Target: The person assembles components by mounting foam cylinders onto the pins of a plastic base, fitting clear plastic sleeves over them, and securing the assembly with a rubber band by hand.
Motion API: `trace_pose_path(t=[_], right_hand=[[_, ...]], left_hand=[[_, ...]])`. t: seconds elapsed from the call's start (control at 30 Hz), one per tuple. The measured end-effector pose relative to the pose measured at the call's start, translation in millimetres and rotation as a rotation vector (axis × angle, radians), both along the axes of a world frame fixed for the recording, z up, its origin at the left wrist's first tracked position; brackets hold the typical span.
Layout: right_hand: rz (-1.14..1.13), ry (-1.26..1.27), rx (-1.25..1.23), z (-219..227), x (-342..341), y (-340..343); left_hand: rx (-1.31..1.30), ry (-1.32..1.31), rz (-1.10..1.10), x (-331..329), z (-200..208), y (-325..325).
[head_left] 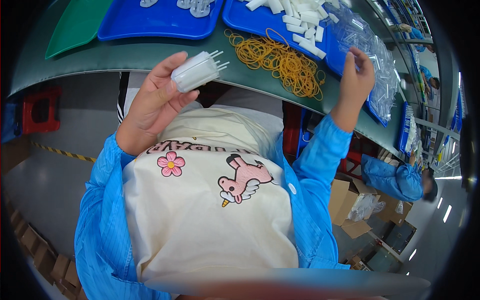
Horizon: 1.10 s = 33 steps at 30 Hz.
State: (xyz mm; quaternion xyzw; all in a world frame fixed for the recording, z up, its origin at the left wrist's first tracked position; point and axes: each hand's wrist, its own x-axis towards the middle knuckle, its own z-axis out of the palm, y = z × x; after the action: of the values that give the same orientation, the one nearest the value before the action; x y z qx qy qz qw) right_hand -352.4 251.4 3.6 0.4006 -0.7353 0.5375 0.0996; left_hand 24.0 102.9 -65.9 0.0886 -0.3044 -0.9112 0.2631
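Note:
My left hand (152, 102) is closed around a translucent white plastic cylinder-like piece (195, 72), held tilted near the table's front edge. Several thin pale prongs stick out of its right end. Over to the right, my right hand (357, 82) is raised with its fingers curled toward the thumb, beside a heap of clear plastic pieces (372, 47). What its fingertips hold, if anything, I cannot make out. Between my hands a tangle of yellow-brown rubber bands (280, 60) lies on the green table (145, 62).
Beyond the bands, white blocks (306, 22) fill a blue tray (240, 22). Another blue tray (155, 32) holds a few clear moulded parts (197, 7), beside a green tray (75, 27). A red stool (42, 111) stands left; cardboard boxes (342, 200) and a co-worker in blue (392, 180) are right.

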Motion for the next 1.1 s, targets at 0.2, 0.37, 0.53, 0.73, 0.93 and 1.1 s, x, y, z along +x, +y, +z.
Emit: trace_pose_path(t=[0.2, 0.37, 0.53, 0.73, 0.93, 1.1], right_hand=[[-0.017, 0.598, 0.611, -4, -91, 0], [0.104, 0.672, 0.980, 6, -89, -19], [0.238, 0.475, 0.797, 4, -74, -16], [0.157, 0.186, 0.388, 21, 6, -11], [0.692, -0.887, -0.296, -7, 105, -8], [0.700, -1.078, -0.256, -15, 150, -2]], left_hand=[[0.094, 0.105, -0.123, -4, 14, -4], [0.014, 0.086, -0.104, -1, 6, -1], [-0.037, 0.012, -0.072, -1, 18, 4], [-0.148, -0.034, -0.042, -1, 21, 7], [-0.189, -0.101, -0.043, -4, 20, 6], [-0.295, -0.041, -0.029, -10, 18, 8]])
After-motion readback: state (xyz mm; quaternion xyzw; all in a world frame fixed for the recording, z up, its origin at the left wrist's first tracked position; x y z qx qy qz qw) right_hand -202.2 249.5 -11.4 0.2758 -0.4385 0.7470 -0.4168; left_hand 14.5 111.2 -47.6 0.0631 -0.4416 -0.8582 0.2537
